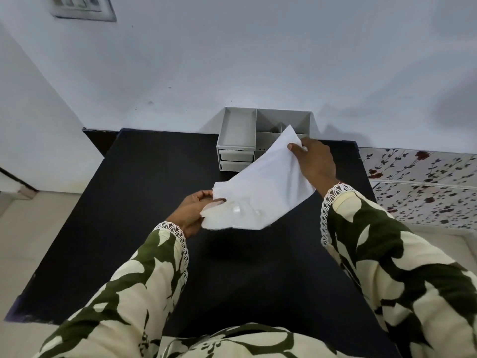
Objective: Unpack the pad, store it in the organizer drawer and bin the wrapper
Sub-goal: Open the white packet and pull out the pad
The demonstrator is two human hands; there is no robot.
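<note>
A white pad (pixel 268 177) is held up above the black table (pixel 129 228), tilted with its far corner raised. My right hand (pixel 316 161) pinches its upper right edge. My left hand (pixel 192 210) grips the lower left end, where a clear plastic wrapper (pixel 229 214) still covers the pad's near end. The grey organizer (pixel 237 135) stands at the table's far edge against the wall. It has open compartments on top and two small drawers (pixel 236 160) at its front left, both pushed in. The pad hides the organizer's right front.
A pale wall rises behind the table. A floral-patterned surface (pixel 423 182) lies to the right of the table. Light floor shows at the left. My patterned sleeves fill the near part of the view. No bin is in view.
</note>
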